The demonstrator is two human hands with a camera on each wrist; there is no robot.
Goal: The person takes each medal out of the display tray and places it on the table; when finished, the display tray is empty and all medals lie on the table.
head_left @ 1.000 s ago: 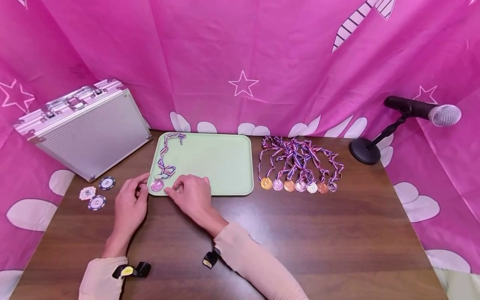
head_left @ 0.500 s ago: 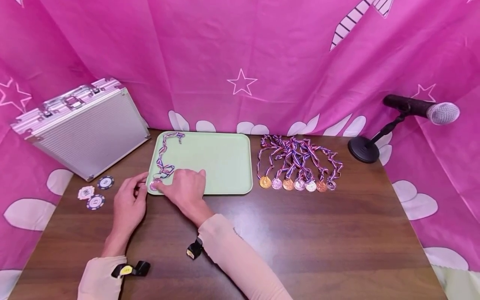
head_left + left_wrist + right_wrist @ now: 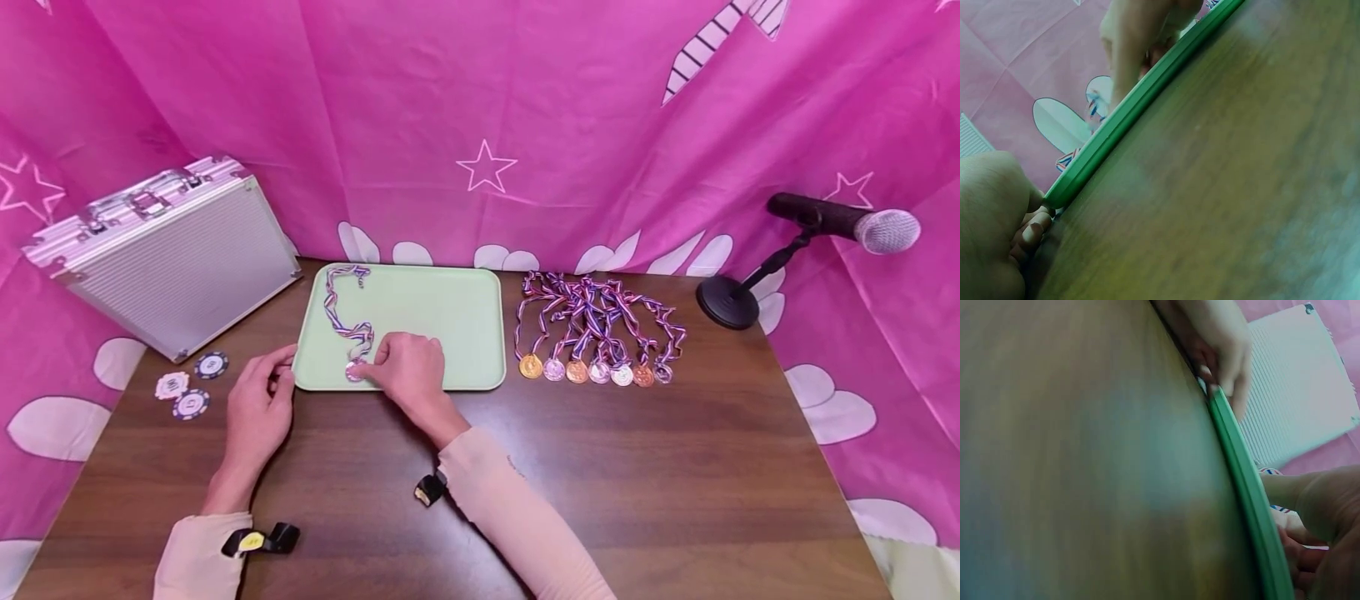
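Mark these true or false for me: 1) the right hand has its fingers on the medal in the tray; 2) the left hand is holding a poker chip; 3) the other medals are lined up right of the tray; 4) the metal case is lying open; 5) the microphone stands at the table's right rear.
1) True. The right hand has its fingertips on the medal, which lies inside the green tray near its front edge.
2) False. The left hand rests at the tray's front left corner; the poker chips lie apart on the table, untouched.
3) True. The row of medals lies on the table right of the tray.
4) False. The metal case is closed.
5) True. The microphone is on its stand there.
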